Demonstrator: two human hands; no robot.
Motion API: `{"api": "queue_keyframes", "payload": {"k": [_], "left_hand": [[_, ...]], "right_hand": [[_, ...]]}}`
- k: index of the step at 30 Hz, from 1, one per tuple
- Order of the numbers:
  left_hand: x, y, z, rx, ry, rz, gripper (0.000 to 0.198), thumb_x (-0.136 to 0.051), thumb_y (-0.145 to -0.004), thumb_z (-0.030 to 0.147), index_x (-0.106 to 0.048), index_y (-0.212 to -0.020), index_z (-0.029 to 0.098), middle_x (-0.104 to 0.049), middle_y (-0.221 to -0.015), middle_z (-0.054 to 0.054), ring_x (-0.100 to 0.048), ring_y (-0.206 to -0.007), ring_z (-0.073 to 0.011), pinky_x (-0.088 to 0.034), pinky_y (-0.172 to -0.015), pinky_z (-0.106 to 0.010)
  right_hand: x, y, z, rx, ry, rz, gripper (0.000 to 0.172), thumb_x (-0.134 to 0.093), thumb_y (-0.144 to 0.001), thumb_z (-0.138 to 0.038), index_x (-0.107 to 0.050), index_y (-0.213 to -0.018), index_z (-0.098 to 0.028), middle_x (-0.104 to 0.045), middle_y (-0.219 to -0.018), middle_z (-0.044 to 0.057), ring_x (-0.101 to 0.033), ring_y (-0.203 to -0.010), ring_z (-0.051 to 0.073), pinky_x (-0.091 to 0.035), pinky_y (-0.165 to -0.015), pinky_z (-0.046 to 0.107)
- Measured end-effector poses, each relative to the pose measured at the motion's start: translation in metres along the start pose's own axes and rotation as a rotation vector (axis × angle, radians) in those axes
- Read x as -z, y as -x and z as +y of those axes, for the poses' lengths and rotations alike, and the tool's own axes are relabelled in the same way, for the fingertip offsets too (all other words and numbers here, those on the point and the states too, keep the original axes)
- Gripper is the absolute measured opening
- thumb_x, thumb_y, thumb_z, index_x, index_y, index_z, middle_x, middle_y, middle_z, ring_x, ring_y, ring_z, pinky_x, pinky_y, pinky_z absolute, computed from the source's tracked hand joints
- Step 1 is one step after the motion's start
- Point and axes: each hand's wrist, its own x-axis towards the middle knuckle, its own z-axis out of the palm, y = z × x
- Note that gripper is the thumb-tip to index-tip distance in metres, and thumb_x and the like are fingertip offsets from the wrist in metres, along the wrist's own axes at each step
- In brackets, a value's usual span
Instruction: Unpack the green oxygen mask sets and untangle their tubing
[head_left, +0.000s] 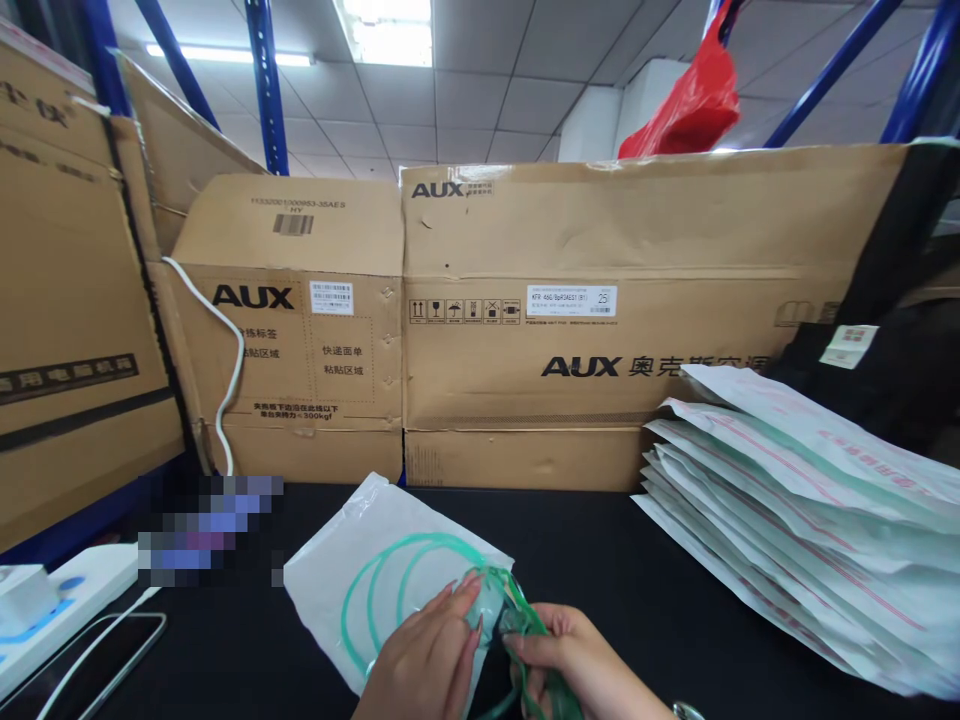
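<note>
You are pinching one green tubing set with both hands at the near edge of the black surface: left hand closed on its clear mask end, right hand closed on the tube. It is looking light, soft and springy, so be gripping the firmer connector. One open pouch is lying beneath; about seven sealed pouches are stacked at the right.

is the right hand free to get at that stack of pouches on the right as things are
Probably not at once: the right hand is pinching the green tubing together with the left hand. The path over the black table to the stack of pouches looks open.
</note>
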Motion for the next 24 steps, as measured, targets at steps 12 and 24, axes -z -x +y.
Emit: {"api": "queue_keyframes", "payload": {"k": [12,24], "left_hand": [[0.001,0.001,-0.001,0.003,0.018,0.037,0.03,-0.043,-0.085,0.012,-0.05,-0.114,0.01,-0.069,-0.103,-0.01,-0.062,-0.099,-0.0161,-0.05,-0.086,-0.022],[-0.007,0.011,-0.001,0.148,0.125,-0.098,0.014,-0.049,-0.082,0.015,-0.053,-0.095,0.019,-0.065,-0.113,-0.008,-0.059,-0.104,-0.0177,-0.045,-0.092,-0.024]], "right_hand": [[-0.009,-0.001,0.008,0.177,0.352,-0.017,0.026,-0.061,-0.069,-0.041,-0.064,-0.07,-0.014,-0.049,-0.048,-0.006,-0.042,-0.038,0.007,-0.032,-0.038,0.018],[-0.004,-0.002,-0.005,0.119,-0.202,-0.094,0.043,-0.074,-0.062,-0.036,-0.066,-0.097,-0.013,-0.065,-0.072,0.005,-0.059,-0.057,0.012,-0.049,-0.061,0.026]]}}
